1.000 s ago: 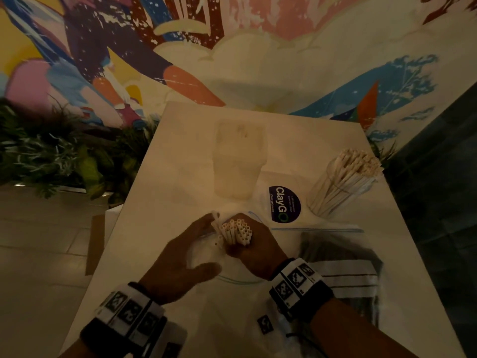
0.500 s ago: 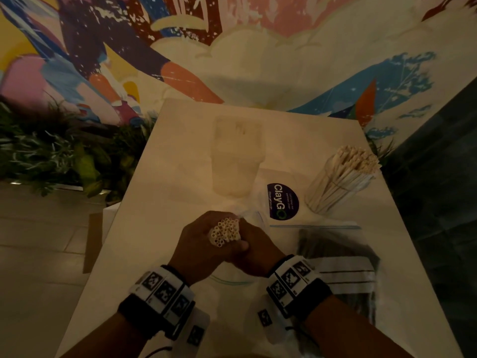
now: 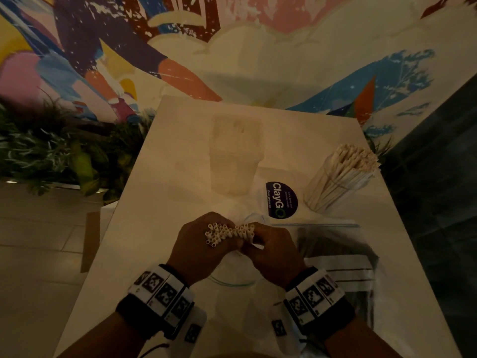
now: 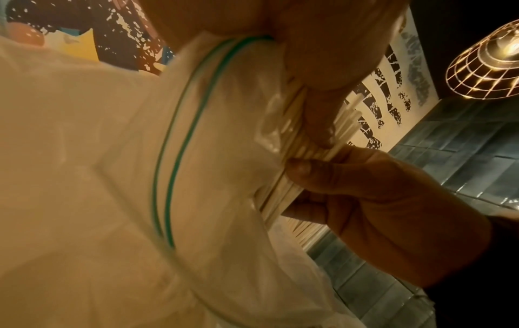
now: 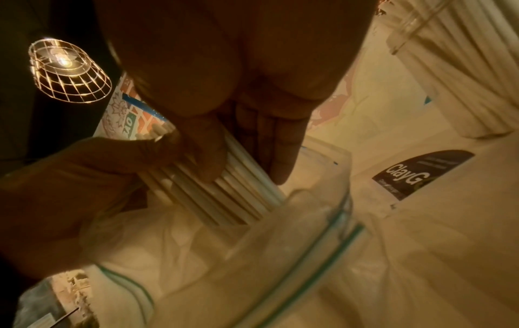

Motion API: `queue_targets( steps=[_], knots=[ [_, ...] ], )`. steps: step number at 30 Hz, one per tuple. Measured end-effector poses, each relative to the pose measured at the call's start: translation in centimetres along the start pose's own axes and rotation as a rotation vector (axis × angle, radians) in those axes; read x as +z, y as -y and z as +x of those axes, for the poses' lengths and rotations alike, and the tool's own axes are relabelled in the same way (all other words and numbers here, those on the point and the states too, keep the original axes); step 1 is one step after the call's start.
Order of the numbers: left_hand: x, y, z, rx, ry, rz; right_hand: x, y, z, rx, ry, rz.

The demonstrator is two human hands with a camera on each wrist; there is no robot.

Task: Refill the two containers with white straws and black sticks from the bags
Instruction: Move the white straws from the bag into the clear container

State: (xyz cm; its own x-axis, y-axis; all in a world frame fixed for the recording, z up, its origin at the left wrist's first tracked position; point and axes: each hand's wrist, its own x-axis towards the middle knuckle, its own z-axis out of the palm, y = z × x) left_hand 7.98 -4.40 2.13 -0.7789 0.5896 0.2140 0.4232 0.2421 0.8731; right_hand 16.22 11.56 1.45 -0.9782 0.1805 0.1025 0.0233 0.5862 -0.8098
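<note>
While a bundle of white straws (image 3: 228,233) is gripped by both hands, left hand (image 3: 198,245) and right hand (image 3: 271,250), above the open bag (image 3: 232,281) at 6 o'clock, the ends should be evened before lifting. A bag of black sticks (image 3: 338,257) lies at 4 o'clock. At 12 o'clock an empty container (image 3: 236,156) waits; at 2 o'clock a filled container (image 3: 340,179).

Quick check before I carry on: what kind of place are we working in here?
Probably a café or casual eatery, customer side. A painted mural covers the wall behind the table, a wire-cage pendant lamp hangs overhead, and a container of straws stands beside a ClayGo sticker.
</note>
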Motion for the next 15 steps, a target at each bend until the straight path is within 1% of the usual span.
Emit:
queue_targets(
  steps=[6,11,15],
  knots=[
    [0.11,0.36,-0.25,-0.003,0.0,0.039,-0.65,-0.16,0.0,-0.028,-0.101,-0.038],
    [0.19,-0.02,-0.55,0.064,-0.024,0.085,-0.35,-0.42,0.01,-0.013,-0.144,-0.102],
    [0.04,-0.59,-0.54,0.102,-0.086,0.166,-0.52,-0.13,0.21,0.009,-0.27,-0.05]
  ],
)
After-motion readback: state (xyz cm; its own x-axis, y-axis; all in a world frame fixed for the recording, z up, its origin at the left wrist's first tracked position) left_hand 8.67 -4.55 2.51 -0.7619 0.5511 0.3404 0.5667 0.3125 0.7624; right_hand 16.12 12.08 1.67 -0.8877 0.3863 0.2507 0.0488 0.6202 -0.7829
